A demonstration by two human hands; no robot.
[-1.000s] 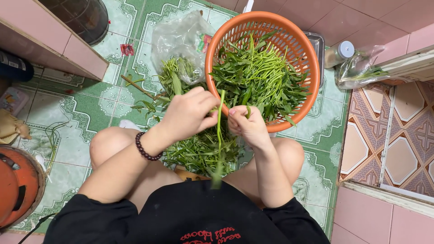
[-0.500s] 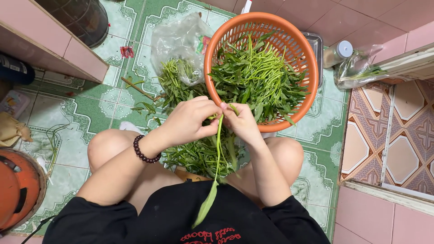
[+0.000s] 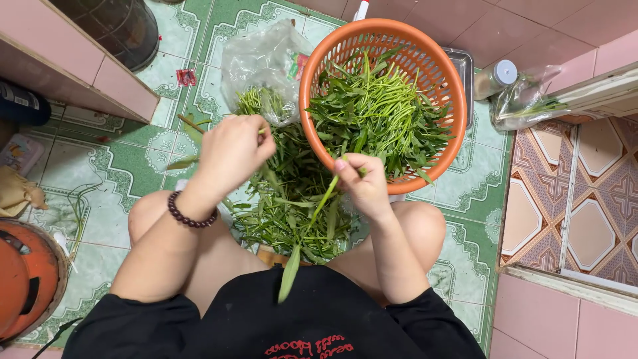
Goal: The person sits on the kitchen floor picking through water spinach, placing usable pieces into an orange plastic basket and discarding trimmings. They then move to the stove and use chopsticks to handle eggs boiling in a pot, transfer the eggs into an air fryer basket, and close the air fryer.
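I squat over a pile of leafy green stems (image 3: 292, 199) on the tiled floor. My right hand (image 3: 362, 185) pinches a long green stalk (image 3: 312, 226) that hangs down toward my lap. My left hand (image 3: 232, 151), with a dark bead bracelet on the wrist, is closed on a piece of green stem above the left part of the pile. Just beyond my hands stands an orange plastic basket (image 3: 319, 60) filled with trimmed greens (image 3: 379, 113).
A clear plastic bag (image 3: 262, 63) holding more greens lies left of the basket. A dark bin (image 3: 119, 26) and a pink tiled step (image 3: 60, 66) are at upper left, a red-orange pot (image 3: 23, 286) at lower left, a bottle (image 3: 495, 76) and bag at upper right.
My hands have parted: the left has swung out to the left with a plucked piece, and the right keeps the long stalk, whose tip now hangs lower.
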